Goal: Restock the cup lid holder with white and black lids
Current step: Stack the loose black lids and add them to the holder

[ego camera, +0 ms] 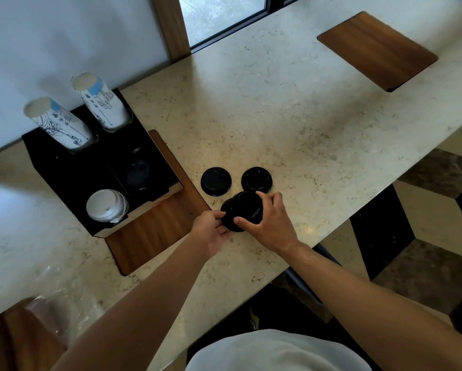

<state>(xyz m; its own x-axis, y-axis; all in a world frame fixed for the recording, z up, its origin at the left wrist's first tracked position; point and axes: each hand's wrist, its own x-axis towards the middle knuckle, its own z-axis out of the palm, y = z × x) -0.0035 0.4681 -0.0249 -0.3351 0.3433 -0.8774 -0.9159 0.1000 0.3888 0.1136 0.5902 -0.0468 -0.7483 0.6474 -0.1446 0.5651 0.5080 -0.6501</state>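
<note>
A black lid holder (63,175) stands on the counter at the left. Its front left slot holds a stack of white lids (105,206); the slot to the right holds a few black lids (138,174), low down and dim. A small stack of black lids (244,210) lies on the counter between both hands. My left hand (211,231) grips its left edge and my right hand (270,223) grips it from the right and top. Two single black lids lie just beyond: one (215,181) to the left, one (256,180) to the right.
Two stacks of printed paper cups (61,125) (101,103) stick out of the holder's rear slots. Wooden inlay panels sit under the holder (155,231) and at the far right (377,49). Clear plastic wrap (61,295) lies at the near left. The counter edge runs diagonally on the right.
</note>
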